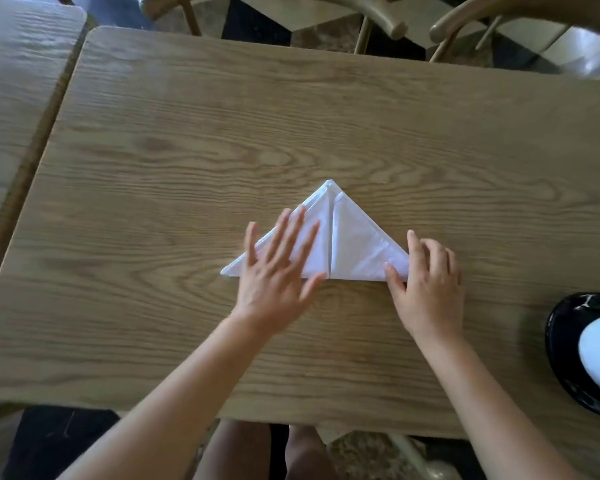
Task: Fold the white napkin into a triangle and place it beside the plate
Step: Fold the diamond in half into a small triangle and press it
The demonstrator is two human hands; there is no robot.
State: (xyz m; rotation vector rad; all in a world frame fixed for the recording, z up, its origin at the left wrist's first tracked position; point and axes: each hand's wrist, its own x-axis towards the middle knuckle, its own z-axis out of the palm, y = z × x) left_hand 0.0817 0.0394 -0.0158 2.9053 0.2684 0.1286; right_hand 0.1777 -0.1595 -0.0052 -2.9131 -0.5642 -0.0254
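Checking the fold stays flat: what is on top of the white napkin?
The left hand lies flat, fingers spread, on the white napkin's left half. The right hand's fingers pinch its right corner. The napkin's left near edge is covered.

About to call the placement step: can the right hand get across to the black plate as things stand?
Probably yes. The right hand pinches the napkin at its right corner, and only bare table lies between it and the black plate at the right edge.

Matt cloth napkin (352, 244), wood-grain table (222, 150)
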